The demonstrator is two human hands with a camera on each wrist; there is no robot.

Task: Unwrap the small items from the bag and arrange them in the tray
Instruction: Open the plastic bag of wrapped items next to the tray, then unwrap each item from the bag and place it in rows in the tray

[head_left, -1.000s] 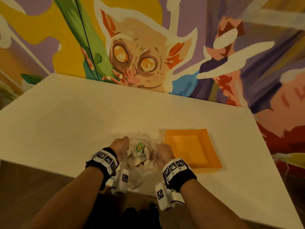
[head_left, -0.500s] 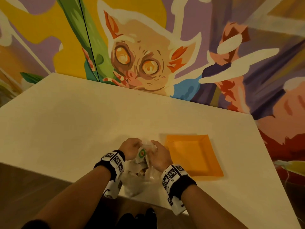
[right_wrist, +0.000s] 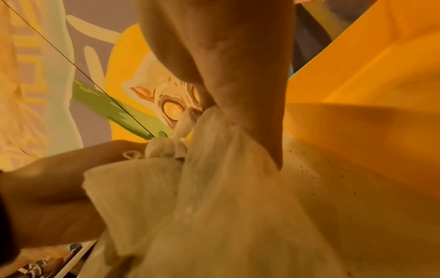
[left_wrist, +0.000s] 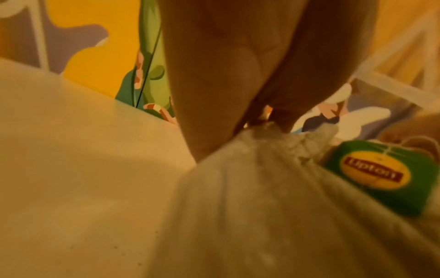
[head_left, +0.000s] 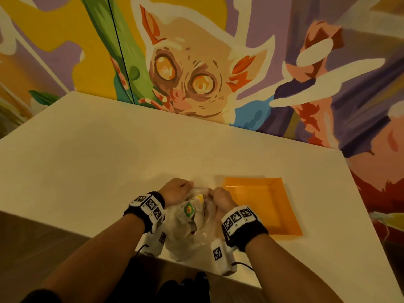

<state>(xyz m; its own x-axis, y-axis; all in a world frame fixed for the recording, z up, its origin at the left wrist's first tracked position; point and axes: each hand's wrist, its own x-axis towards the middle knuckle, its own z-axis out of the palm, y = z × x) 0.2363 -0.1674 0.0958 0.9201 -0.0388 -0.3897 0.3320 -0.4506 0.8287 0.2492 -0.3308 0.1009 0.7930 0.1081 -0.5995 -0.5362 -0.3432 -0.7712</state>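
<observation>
Both hands were at the clear plastic bag, which lay on the white table near its front edge, just left of the orange tray. The left hand was curled, pinching the gathered top of the bag on the side away from the tray; the wrist view showed the fingertips clamped on bunched plastic. The right hand gripped the bag's top on the tray side, film drawn up into its fingers and a knot of twisted plastic just beside them. Compared with half a second earlier, the hands had spread a little apart along the bag's mouth, the left one moving further from the tray, and the plastic between them looked stretched tighter; a second earlier they had sat lower on the bag's flanks. Inside the bag a green Lipton tea packet showed through the film, between the two hands, with paler wrapped items under it, too blurred to count. The tray held nothing visible and sat in the same spot as before. The mural wall stood behind the table, beyond the tray.
</observation>
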